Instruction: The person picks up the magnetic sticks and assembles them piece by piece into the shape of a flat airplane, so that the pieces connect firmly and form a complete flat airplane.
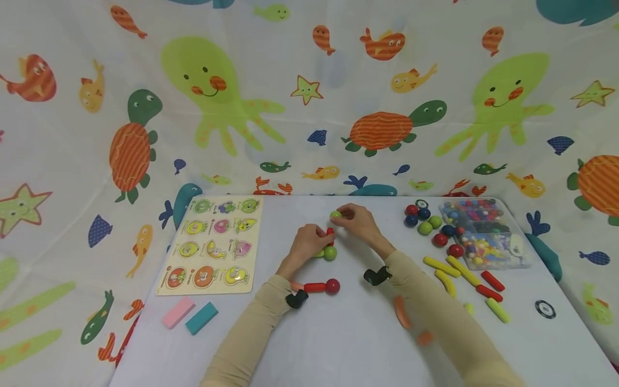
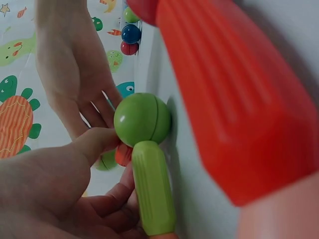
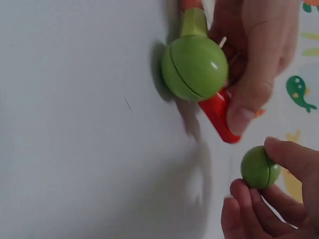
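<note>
My left hand (image 1: pixel 306 244) pinches a short red stick (image 3: pixel 219 117), one end of which meets a green ball (image 1: pixel 330 253) on the table. From that same ball a light green stick (image 2: pixel 153 191) runs to an orange piece. Just beyond, my right hand (image 1: pixel 359 223) holds a second green ball (image 3: pixel 260 168) between thumb and fingers, apart from the red stick's free end. Nearer the front, below the left wrist, lies a red stick (image 1: pixel 315 287) joined to a red ball (image 1: pixel 332 286), with an orange piece partly hidden by the wrist.
A fruit puzzle board (image 1: pixel 210 247) is at the left, with pink (image 1: pixel 178 313) and teal blocks (image 1: pixel 201 318) in front. Loose balls (image 1: pixel 425 228), yellow sticks (image 1: pixel 442 266) and a compartment box (image 1: pixel 488 234) are at the right. Orange pieces (image 1: pixel 402 312) lie near the right forearm.
</note>
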Action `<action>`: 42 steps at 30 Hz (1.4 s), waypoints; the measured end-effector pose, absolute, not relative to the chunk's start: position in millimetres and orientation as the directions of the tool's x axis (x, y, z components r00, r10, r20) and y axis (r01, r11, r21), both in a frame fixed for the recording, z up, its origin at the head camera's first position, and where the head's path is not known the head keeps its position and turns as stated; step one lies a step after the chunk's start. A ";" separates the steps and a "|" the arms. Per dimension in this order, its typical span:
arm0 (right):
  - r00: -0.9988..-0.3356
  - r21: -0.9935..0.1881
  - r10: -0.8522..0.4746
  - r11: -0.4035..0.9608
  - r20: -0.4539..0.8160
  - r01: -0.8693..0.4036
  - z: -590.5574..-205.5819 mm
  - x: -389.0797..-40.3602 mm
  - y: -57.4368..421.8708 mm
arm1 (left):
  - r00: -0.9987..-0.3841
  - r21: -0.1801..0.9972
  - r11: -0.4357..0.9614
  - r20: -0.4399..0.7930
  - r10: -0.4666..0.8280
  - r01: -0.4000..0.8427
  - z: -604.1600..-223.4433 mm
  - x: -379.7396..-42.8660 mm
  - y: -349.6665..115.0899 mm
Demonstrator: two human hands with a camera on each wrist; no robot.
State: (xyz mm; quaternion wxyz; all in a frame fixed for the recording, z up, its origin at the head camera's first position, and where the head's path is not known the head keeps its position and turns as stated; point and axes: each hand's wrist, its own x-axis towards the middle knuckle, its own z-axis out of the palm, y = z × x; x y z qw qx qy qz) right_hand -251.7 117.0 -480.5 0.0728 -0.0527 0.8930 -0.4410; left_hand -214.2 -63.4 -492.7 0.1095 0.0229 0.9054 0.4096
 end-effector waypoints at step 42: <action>-0.966 -0.714 -0.251 0.664 0.068 -0.223 -441.2 -207.8 212.2 | -0.992 0.861 0.508 -0.066 0.112 0.000 -488.6 -222.1 -85.9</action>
